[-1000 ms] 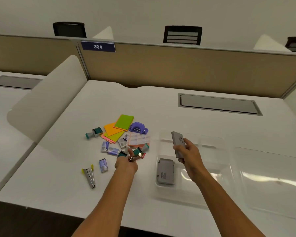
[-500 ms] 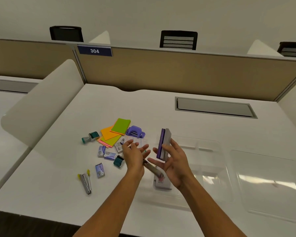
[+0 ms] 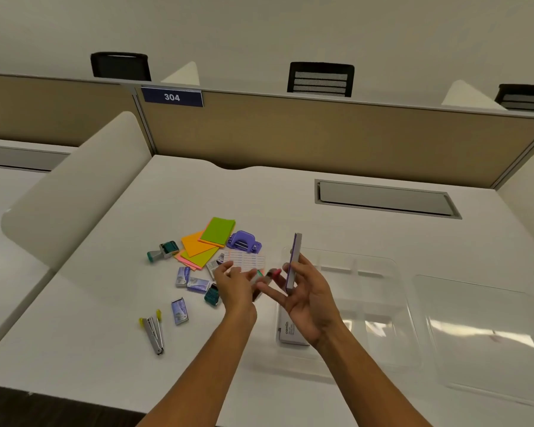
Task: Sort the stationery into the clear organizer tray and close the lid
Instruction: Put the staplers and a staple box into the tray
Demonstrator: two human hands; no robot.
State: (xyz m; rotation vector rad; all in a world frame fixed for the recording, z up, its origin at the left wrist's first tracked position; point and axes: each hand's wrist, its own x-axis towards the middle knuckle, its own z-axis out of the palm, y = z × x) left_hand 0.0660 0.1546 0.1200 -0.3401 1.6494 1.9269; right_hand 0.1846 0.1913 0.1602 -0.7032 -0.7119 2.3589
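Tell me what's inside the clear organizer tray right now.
One grey box lies flat in the clear organizer tray, at its near left corner. The right hand covers the box's far end. The other compartments show nothing but glare.

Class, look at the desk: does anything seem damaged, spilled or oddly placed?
Nothing looks damaged or spilled. The stationery simply lies loose left of the tray, notes fanned in an overlapping pile, and the lid sits off beside it.

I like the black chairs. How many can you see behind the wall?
3. One chair at the left, one in the middle, one cut off at the right edge. The partition may hide more.
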